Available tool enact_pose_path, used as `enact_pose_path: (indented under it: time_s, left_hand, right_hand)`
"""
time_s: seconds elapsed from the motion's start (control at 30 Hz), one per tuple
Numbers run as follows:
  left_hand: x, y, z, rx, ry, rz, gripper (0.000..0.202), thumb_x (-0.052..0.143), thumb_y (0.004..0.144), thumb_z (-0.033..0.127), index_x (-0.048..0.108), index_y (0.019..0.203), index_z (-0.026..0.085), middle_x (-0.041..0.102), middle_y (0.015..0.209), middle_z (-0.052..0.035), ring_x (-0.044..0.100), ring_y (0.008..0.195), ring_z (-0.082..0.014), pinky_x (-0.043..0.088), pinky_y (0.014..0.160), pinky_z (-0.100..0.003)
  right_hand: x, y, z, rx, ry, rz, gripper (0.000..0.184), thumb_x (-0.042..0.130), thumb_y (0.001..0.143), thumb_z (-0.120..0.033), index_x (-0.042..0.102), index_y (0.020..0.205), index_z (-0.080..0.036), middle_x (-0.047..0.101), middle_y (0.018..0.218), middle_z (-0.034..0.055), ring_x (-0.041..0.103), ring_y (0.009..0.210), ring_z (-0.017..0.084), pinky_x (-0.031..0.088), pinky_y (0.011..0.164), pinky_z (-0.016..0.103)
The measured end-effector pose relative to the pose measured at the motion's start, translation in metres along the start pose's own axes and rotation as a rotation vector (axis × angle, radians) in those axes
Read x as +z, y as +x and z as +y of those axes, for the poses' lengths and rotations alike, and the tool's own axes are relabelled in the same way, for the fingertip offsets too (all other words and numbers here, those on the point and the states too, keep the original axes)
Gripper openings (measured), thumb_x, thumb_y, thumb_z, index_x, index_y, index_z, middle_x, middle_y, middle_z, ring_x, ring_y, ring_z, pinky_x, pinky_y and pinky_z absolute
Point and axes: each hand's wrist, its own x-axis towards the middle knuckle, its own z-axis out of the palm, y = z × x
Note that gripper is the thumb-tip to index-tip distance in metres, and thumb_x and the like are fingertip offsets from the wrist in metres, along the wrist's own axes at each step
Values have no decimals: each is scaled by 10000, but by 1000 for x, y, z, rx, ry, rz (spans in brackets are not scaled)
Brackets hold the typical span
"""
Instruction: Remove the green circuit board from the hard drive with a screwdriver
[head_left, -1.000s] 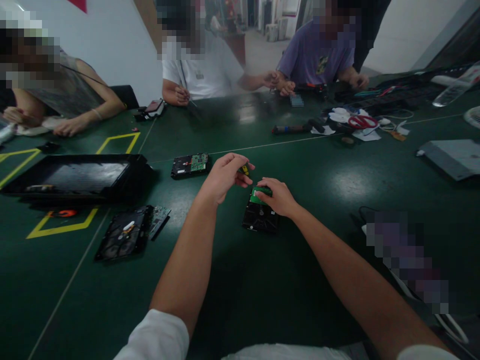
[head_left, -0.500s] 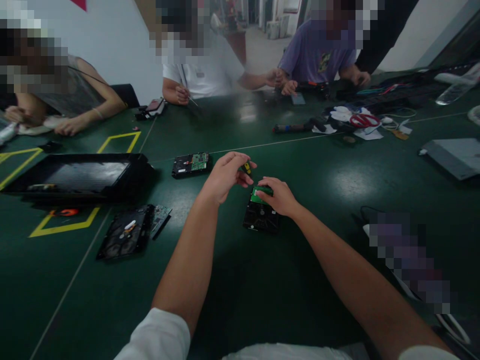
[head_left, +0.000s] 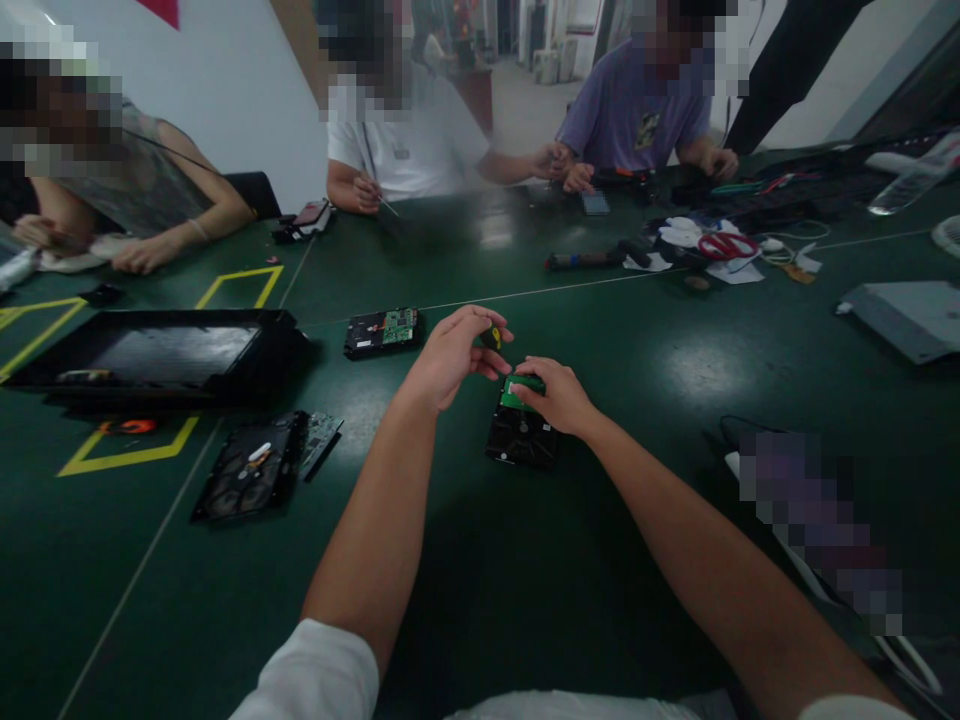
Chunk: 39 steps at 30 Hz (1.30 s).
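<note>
A black hard drive (head_left: 521,437) with a green circuit board (head_left: 516,395) at its far end lies on the table in front of me. My right hand (head_left: 559,393) rests over the drive's far right corner, its fingers curled and gripping the edge. Just left of and above it, my left hand (head_left: 456,352) holds a yellow-and-black screwdriver (head_left: 493,338) by the handle. The tool's tip is hidden by the fingers, so I cannot tell if it touches the board.
Another hard drive (head_left: 382,332) lies beyond my left wrist. Nearer left are a dark drive (head_left: 247,470) and a loose circuit board (head_left: 321,443). A black bin (head_left: 281,335) stands far left, a grey metal case (head_left: 904,315) right. Several people sit across the green table.
The screwdriver handle has turned slightly within my left fingers, showing less yellow. Both hands and the hard drive stay in nearly the same place.
</note>
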Motion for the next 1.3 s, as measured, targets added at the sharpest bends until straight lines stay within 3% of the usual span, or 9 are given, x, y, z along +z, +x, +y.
enact_pose_path:
  time_s: [0.17, 0.33, 0.5, 0.6, 0.8, 1.03, 1.3]
  left_hand:
    - [0, 0, 0, 13, 31, 22, 218, 610, 917, 373, 700, 921, 174, 712, 948, -65, 677, 592, -117, 493, 506, -225]
    - [-1, 1, -1, 22, 31, -1, 224, 631, 927, 356, 726, 982, 161, 701, 950, -66, 685, 588, -120, 476, 483, -224]
    - [-1, 1, -3, -15, -6, -12, 221, 639, 921, 367, 640, 1050, 187, 759, 999, -76, 695, 561, -142, 509, 483, -247]
    - [-1, 1, -3, -13, -22, 6, 206, 651, 909, 378, 606, 996, 196, 763, 990, -70, 694, 561, -142, 520, 499, -251]
    - [-1, 1, -1, 28, 72, 51, 201, 643, 896, 359, 707, 903, 169, 683, 858, -38, 647, 563, -104, 447, 476, -211]
    - [2, -1, 1, -15, 23, 6, 217, 630, 915, 369, 657, 1015, 178, 756, 995, -78, 663, 539, -125, 489, 472, -244]
    - [0, 2, -2, 34, 62, 64, 192, 612, 911, 333, 703, 918, 164, 687, 893, -49, 657, 580, -108, 475, 502, -218]
  right_hand:
    - [0, 0, 1, 5, 0, 0, 255, 680, 997, -419, 683, 1224, -302, 702, 1401, 76, 533, 1466, 323, 413, 1131, 610]
    - [0, 1, -1, 7, -11, 5, 246, 682, 997, -411, 691, 1212, -292, 705, 1395, 80, 538, 1461, 325, 423, 1127, 596]
    - [1, 1, -1, 6, -1, 14, 244, 699, 983, -376, 696, 1215, -300, 721, 1362, 79, 544, 1455, 331, 414, 1140, 593]
    - [2, 0, 0, 1, 1, 17, 252, 698, 985, -385, 691, 1224, -306, 713, 1377, 78, 540, 1457, 331, 415, 1134, 601]
    - [2, 0, 2, 2, -9, 9, 240, 668, 1009, -412, 690, 1220, -299, 704, 1396, 76, 544, 1454, 328, 421, 1118, 607]
    - [1, 1, -1, 1, 2, 18, 238, 697, 989, -379, 694, 1216, -306, 720, 1367, 71, 544, 1455, 331, 426, 1125, 594]
    - [2, 0, 0, 2, -6, 16, 242, 672, 1005, -411, 685, 1219, -298, 709, 1394, 74, 547, 1452, 330, 424, 1114, 611]
